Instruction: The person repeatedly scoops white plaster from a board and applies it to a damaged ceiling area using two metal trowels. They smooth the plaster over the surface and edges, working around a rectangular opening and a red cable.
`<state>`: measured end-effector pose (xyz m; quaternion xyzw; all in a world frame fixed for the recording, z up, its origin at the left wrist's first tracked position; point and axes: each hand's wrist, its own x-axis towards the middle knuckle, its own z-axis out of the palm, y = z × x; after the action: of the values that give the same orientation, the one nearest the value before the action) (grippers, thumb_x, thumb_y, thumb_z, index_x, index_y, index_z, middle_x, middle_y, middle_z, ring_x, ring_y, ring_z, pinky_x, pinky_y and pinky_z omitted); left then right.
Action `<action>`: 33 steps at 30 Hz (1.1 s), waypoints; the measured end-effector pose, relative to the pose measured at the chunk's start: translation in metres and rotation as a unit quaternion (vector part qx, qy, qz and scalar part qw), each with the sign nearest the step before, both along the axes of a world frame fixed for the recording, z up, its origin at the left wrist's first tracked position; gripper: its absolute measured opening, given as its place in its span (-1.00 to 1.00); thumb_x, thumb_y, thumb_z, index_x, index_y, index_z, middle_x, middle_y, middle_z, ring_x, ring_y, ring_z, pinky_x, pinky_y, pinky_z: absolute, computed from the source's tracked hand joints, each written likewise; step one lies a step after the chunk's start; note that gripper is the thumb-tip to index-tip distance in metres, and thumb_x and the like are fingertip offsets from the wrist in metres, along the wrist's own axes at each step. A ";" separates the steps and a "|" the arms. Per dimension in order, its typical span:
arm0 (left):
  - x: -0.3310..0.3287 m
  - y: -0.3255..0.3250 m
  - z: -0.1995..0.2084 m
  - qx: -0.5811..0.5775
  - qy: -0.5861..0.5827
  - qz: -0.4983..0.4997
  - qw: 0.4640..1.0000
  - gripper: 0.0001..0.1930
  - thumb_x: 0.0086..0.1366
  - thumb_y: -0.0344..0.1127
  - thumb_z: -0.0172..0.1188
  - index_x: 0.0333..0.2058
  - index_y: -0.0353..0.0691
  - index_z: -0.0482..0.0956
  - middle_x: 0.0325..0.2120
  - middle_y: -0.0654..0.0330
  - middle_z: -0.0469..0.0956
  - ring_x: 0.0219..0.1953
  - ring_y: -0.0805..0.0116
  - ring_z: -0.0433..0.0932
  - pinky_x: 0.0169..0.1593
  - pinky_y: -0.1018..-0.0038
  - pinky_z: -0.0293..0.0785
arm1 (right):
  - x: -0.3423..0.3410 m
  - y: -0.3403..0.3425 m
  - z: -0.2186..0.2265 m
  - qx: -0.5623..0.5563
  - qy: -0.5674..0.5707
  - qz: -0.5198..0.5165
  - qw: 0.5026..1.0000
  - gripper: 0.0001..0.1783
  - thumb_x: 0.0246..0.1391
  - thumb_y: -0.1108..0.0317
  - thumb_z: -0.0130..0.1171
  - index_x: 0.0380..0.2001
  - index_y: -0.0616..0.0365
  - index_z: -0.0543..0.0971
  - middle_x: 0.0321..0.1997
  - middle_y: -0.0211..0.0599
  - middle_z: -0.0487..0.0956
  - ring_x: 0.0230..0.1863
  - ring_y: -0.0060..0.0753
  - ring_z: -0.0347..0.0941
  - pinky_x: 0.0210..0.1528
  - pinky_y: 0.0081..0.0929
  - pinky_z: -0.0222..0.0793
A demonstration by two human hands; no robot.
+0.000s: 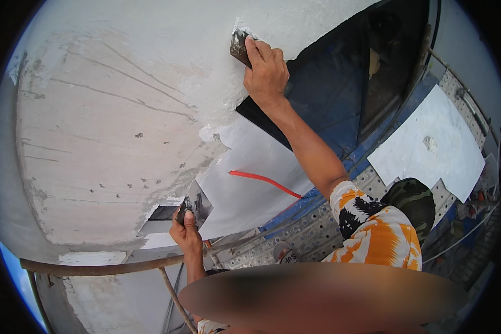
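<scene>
High up, my right hand (266, 75) is closed around a putty knife (240, 48) whose blade, smeared with white putty, lies against the white-coated wall (167, 25). Lower and to the left, my left hand (188, 231) grips a steel trowel (197, 203) by its dark handle, thumb on top. The trowel's flat blade is raised in front of a white sheet (250, 153), near the lower edge of the bare, cracked wall patch (108, 128). Fresh white putty borders that patch above and on its right.
A dark window opening (328, 83) lies right of my right arm. Below are perforated metal scaffold planks (317, 225), a rusty rail (106, 269) and a red tube (264, 179). A white board (434, 142) with a lump of putty rests at right, by camouflage-patterned cloth (414, 203).
</scene>
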<state>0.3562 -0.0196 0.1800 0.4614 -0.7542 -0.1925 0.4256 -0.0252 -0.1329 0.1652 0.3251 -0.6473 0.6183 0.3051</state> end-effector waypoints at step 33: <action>-0.004 0.009 0.007 0.015 0.022 0.007 1.000 -0.57 0.40 -0.09 0.18 -0.09 -0.44 0.55 -0.56 0.37 0.43 -0.51 0.63 0.25 -0.46 0.63 0.16 | 0.051 0.010 0.002 -0.018 -0.056 0.043 0.997 -0.49 0.00 0.55 0.06 0.09 0.09 0.54 0.07 -0.36 0.49 -0.12 -0.20 0.32 -0.04 -0.24 0.25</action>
<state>0.3518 -0.0106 0.1873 0.4684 -0.7388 -0.2108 0.4364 0.0260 -0.1229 0.1673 0.3115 -0.6373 0.6600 0.2474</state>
